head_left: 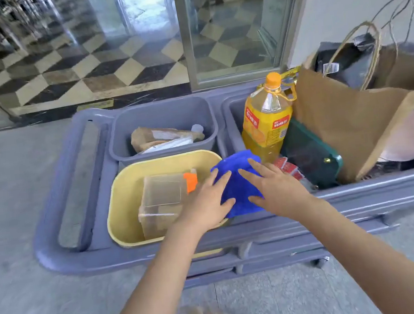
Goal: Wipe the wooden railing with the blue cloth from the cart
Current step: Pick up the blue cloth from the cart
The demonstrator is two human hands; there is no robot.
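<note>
A blue cloth [238,184] lies draped over the right rim of a yellow tub [126,191] on top of the grey cart [83,262]. My left hand [204,204] rests flat on the cloth's left edge, fingers spread. On the cloth's right side lies my right hand [278,187], likewise flat with fingers apart. Neither hand is closed around the cloth. No wooden railing is in view.
The yellow tub holds a clear plastic box [162,202] with an orange part. Behind it sits a grey bin [161,115] with packets. To the right stand a yellow drink bottle [267,120], a green case [314,163] and a brown paper bag [358,115]. Glass doors lie beyond.
</note>
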